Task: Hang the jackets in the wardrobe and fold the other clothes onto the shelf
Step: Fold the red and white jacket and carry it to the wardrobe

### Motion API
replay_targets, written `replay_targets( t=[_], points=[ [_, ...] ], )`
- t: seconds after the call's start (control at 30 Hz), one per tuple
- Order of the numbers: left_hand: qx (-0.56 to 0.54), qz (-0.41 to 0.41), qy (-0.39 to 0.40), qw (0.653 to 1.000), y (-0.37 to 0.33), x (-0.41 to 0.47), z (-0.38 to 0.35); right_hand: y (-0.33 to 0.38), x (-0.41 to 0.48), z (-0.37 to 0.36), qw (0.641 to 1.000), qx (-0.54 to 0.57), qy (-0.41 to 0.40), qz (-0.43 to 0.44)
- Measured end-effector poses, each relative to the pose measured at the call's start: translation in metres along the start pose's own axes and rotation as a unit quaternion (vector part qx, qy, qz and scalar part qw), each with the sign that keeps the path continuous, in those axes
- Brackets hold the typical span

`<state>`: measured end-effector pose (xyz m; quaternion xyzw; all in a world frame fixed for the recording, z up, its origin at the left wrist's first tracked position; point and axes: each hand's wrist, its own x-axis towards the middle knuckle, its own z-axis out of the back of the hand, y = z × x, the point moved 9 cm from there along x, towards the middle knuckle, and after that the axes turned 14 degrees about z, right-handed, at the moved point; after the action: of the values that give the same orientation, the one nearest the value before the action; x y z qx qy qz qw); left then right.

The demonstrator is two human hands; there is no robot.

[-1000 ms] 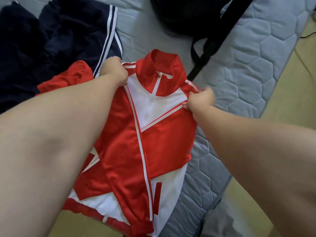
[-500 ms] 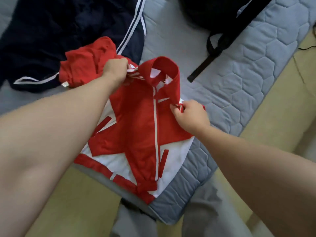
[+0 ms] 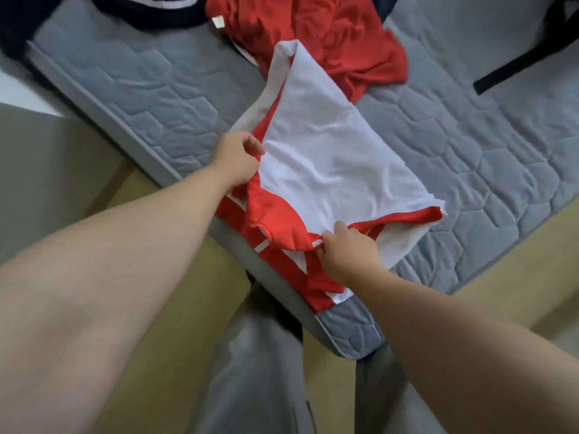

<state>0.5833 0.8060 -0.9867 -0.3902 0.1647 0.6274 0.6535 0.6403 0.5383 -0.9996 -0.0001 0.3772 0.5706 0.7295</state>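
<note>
In front of you, the grey quilted mattress [image 3: 470, 158] sits on a yellowish floor [image 3: 163, 339]. Your red-and-white jacket [image 3: 329, 158] lies across its near corner, white side up, hanging over the edge. Its far end overlaps a crumpled red garment [image 3: 344, 36]. A navy garment [image 3: 150, 10] lies far left and a black strap [image 3: 517, 67] far right.

Soft, even daylight, bright without hard glare, though the white lining of the jacket [image 3: 329, 158] looks washed out. Shadows are faint, darkest under the mattress [image 3: 470, 170] corner. Motion blur smears the dark garment [image 3: 175, 18] at the top; the forearms [image 3: 94, 292] bulge with wide-angle distortion.
</note>
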Motion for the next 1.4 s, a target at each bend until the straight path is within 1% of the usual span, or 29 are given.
replay_targets(
  t=[0.1, 0.17, 0.27, 0.37, 0.43, 0.5, 0.53, 0.6, 0.67, 0.7, 0.77, 0.83, 0.87, 0.9, 0.97, 1.0, 1.07, 1.1, 1.17, 1.23, 1.27, 1.3, 1.33, 1.4],
  points=[
    [0.045, -0.061, -0.01, 0.997, 0.012, 0.002, -0.004, 0.014, 0.002, -0.019, 0.998, -0.043, 0.031, -0.027],
    [0.094, -0.13, -0.029, 0.987, 0.011, -0.005, -0.006, 0.022, 0.003, -0.028, 0.996, -0.048, 0.049, -0.063],
    [0.189, -0.194, 0.002, 0.963, 0.016, -0.015, -0.021, 0.031, 0.004, -0.043, 0.99, -0.014, 0.073, -0.124],
    [0.303, -0.238, 0.026, 0.922, 0.02, -0.022, -0.032, 0.038, 0.002, -0.052, 0.979, 0.035, 0.105, -0.171],
    [0.383, -0.257, 0.012, 0.887, 0.02, -0.025, -0.035, 0.038, 0.001, -0.049, 0.976, 0.065, 0.111, -0.179],
    [0.452, -0.265, -0.018, 0.851, 0.017, -0.028, -0.035, 0.031, -0.001, -0.039, 0.974, 0.088, 0.097, -0.183],
    [0.476, -0.269, -0.037, 0.836, 0.014, -0.031, -0.034, 0.025, -0.002, -0.03, 0.974, 0.093, 0.074, -0.192],
    [0.501, -0.293, -0.064, 0.812, 0.003, -0.041, -0.036, 0.007, -0.01, -0.01, 0.968, 0.098, -0.003, -0.231],
    [0.52, -0.325, -0.075, 0.787, -0.012, -0.048, -0.046, -0.018, -0.024, 0.008, 0.954, 0.073, -0.079, -0.278],
    [0.529, -0.333, -0.072, 0.777, -0.014, -0.049, -0.049, -0.027, -0.027, 0.011, 0.951, 0.046, -0.087, -0.293],
    [0.546, -0.331, -0.05, 0.768, -0.021, -0.048, -0.063, -0.053, -0.039, 0.005, 0.943, 0.022, -0.064, -0.326],
    [0.566, -0.294, -0.033, 0.769, -0.029, -0.04, -0.074, -0.08, -0.049, -0.002, 0.934, 0.044, -0.04, -0.351],
    [0.579, -0.278, -0.033, 0.765, -0.036, -0.037, -0.079, -0.091, -0.054, -0.003, 0.929, 0.062, -0.043, -0.363],
    [0.587, -0.271, -0.04, 0.762, -0.048, -0.036, -0.083, -0.102, -0.058, 0.0, 0.922, 0.073, -0.065, -0.376],
    [0.586, -0.28, -0.057, 0.758, -0.074, -0.039, -0.093, -0.122, -0.067, 0.015, 0.899, 0.08, -0.14, -0.408],
    [0.578, -0.293, -0.065, 0.759, -0.088, -0.043, -0.099, -0.132, -0.074, 0.024, 0.88, 0.091, -0.186, -0.427],
    [0.551, -0.323, -0.076, 0.765, -0.117, -0.052, -0.113, -0.157, -0.089, 0.033, 0.832, 0.141, -0.259, -0.47],
    [0.536, -0.34, -0.077, 0.769, -0.13, -0.059, -0.121, -0.171, -0.095, 0.031, 0.808, 0.185, -0.275, -0.487],
    [0.515, -0.375, -0.063, 0.768, -0.153, -0.074, -0.145, -0.196, -0.096, 0.019, 0.767, 0.33, -0.277, -0.476],
    [0.501, -0.403, -0.039, 0.765, -0.171, -0.088, -0.174, -0.207, -0.089, 0.008, 0.706, 0.489, -0.287, -0.425],
    [0.493, -0.412, -0.023, 0.766, -0.177, -0.095, -0.189, -0.212, -0.09, 0.004, 0.677, 0.533, -0.298, -0.411],
    [0.487, -0.416, -0.004, 0.768, -0.182, -0.101, -0.205, -0.217, -0.092, 0.001, 0.664, 0.55, -0.303, -0.405],
    [0.484, -0.418, 0.018, 0.769, -0.186, -0.106, -0.22, -0.221, -0.095, -0.002, 0.659, 0.561, -0.301, -0.4],
    [0.495, -0.41, 0.065, 0.764, -0.189, -0.114, -0.25, -0.223, -0.1, -0.008, 0.64, 0.597, -0.297, -0.383]
  ],
)
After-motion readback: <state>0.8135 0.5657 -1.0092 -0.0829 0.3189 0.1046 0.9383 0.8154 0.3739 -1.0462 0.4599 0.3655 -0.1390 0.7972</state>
